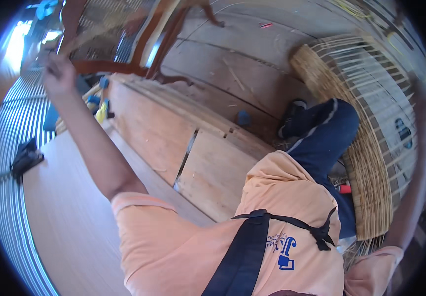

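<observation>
My left hand (59,74) is raised at the upper left, its fingers curled. A blurred pale streak runs from near it across the wooden chair (139,69), but I cannot make out what the fingers hold. My right arm stretches up along the right rim, and my right hand (418,89) is dim and smeared at the dark edge, its fingers unclear. Beside that arm lies a partly woven straw mat (368,177). Dense tan weaving covers its inner side, while bare strands stand apart on its outer side. My bent leg rests against the woven side.
A low wooden bench (149,130) stands along my left, beside a pale board (70,197). A black clamp-like object (27,158) sits at the board's edge. On the plank floor lie a blue block (243,118), a dark sandal (403,132) and straw scraps.
</observation>
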